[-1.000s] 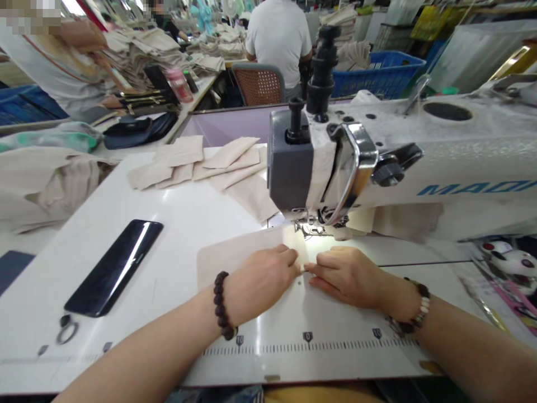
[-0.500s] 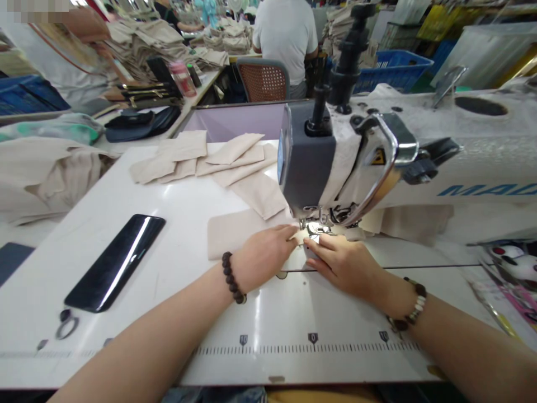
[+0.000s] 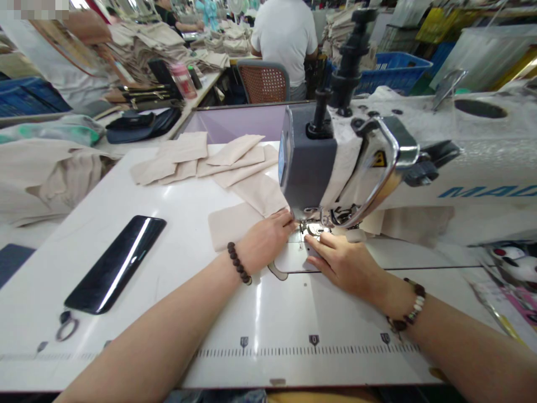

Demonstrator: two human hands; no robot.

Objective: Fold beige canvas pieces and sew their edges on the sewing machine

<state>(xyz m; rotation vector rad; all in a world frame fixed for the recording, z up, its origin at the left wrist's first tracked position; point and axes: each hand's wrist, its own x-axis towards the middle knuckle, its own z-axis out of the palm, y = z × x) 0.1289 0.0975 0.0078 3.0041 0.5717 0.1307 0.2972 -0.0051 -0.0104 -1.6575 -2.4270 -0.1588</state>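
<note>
Nearest to me: ruler scale (image 3: 293, 351) along the front edge of the white tabletop (image 3: 188, 268). Small ring (image 3: 67, 329) and phone (image 3: 115, 266) over on the left, out of the working area.

Next, the hands. Left hand (image 3: 266, 238): palm down, fingers together on the right end of the beige cloth piece (image 3: 230, 226); whether it pinches or only presses, I can't tell. Right hand (image 3: 350, 266): open, not closed round anything I can see, fingertips just in front of the presser foot (image 3: 316, 229). The cloth piece lies flat left of the foot, its right end hidden under the left hand; can't confirm from here whether any of it sits under the foot.

Doing this well, I'd say: light, even pressure, cloth square to the foot, edge guided rather than pulled. Fingertips look very near the needle area, so I'd want them clear before any stitching. Thin cloth probably puckers if dragged.

Above that, the sewing machine (image 3: 308, 162). Loose cloth pieces (image 3: 184, 146) overlap behind the cloth piece and could snag it, my guess.

Farther: brown chair (image 3: 263, 81), blue basket (image 3: 390, 75), co-worker in a white shirt (image 3: 285, 33), back turned.
</note>
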